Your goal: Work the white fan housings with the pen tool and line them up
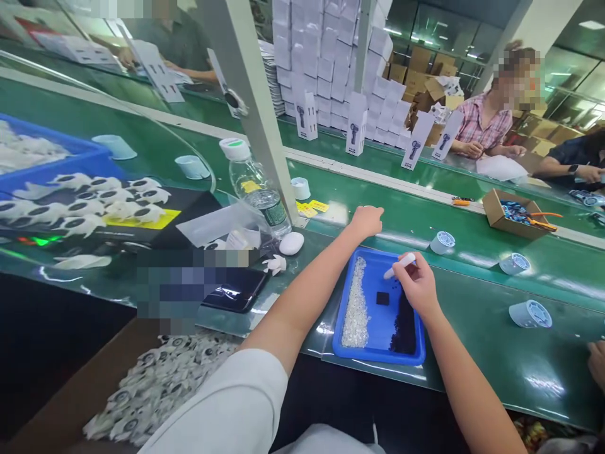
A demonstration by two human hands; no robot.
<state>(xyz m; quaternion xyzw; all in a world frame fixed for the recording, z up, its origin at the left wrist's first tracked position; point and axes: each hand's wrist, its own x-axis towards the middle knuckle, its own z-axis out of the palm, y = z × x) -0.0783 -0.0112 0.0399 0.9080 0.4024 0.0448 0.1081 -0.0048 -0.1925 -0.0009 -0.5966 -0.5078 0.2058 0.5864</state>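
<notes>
My right hand point(418, 284) is closed around a white pen-shaped tool point(401, 265), whose exact kind I cannot make out. It is above a shallow blue tray point(336, 345). Small clear pieces point(355, 309) lie heaped along the tray's left side, and small black pieces point(403, 328) fill its right side. Between the heaps lies a black square point(382, 298). Past the tray's far edge my left hand point(367, 222) reaches over the green belt, fingers partly stretched out to the right, with nothing visible in them. The nearest light-blue round part point(443, 242) on the belt is apart from it.
More light-blue round parts point(530, 313) stand at right. A cardboard box point(508, 217) holds wired parts. On the left are a water bottle point(262, 189), a phone point(236, 290) and several white parts point(85, 208). A metal post point(255, 107) rises beyond. Co-workers point(486, 123) sit across the belt.
</notes>
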